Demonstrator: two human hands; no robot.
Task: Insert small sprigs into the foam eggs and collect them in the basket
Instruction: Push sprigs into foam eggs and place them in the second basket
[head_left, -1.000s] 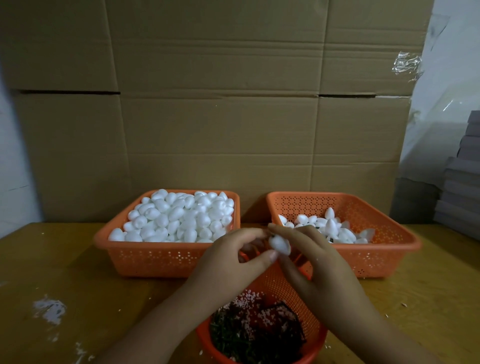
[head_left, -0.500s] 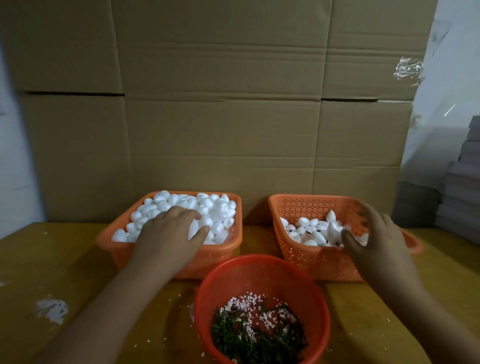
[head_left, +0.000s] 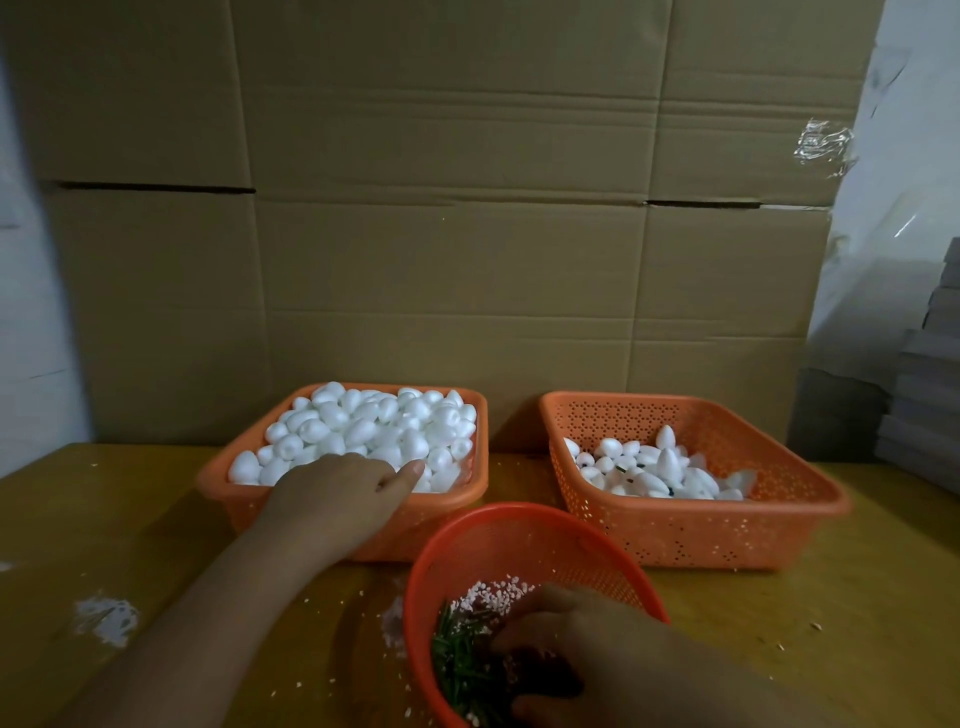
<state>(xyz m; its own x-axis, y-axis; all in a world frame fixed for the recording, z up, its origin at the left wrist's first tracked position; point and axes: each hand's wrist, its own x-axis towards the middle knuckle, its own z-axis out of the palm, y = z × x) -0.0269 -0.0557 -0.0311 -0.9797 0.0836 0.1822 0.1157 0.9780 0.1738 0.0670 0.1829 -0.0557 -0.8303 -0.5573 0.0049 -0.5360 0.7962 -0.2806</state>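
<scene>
L hand (head_left: 332, 499) at 10 o'clock lies over the full basket (head_left: 470, 493) of plain eggs (head_left: 374, 423), fingers together; grip unclear. R hand (head_left: 587, 654) at 6 o'clock in the round basket (head_left: 519, 525), fingers curled down among sprigs (head_left: 457, 660); pinch not visible. Finished eggs (head_left: 654, 470) in the basket (head_left: 727, 530) at 2 o'clock.

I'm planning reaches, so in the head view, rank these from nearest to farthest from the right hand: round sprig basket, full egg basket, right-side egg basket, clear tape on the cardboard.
From the right hand:
1. Round sprig basket, hand inside it.
2. Right-side egg basket and full egg basket, behind: too close to call.
3. Clear tape, upper right.
</scene>
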